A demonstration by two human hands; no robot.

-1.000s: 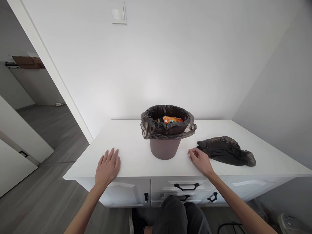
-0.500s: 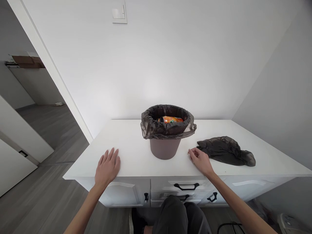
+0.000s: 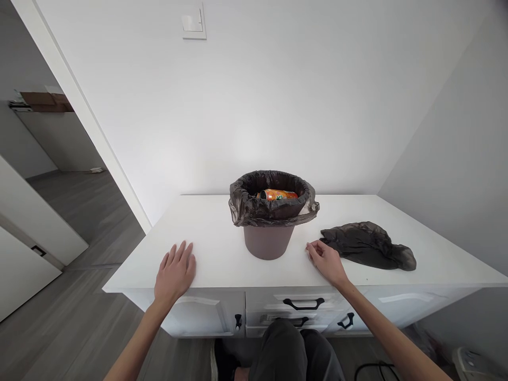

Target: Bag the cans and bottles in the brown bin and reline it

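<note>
A mauve bin (image 3: 268,243) stands upright on the white cabinet top, lined with a dark translucent bag (image 3: 273,211) folded over its rim. Inside it lies an orange can (image 3: 280,194) on its side. My left hand (image 3: 175,271) lies flat on the cabinet top, left of the bin, fingers spread and holding nothing. To the right of the bin, my right hand (image 3: 326,260) rests on the surface with its fingers curled together and nothing visible in them. Its knuckles are next to a crumpled black bag (image 3: 369,246) lying on the top.
The white cabinet top (image 3: 222,270) has a wall behind it and another at its right. Black handles (image 3: 304,304) stick out from the cabinet front above my knees. A wall switch (image 3: 193,22) is high up, and a doorway opens at the left.
</note>
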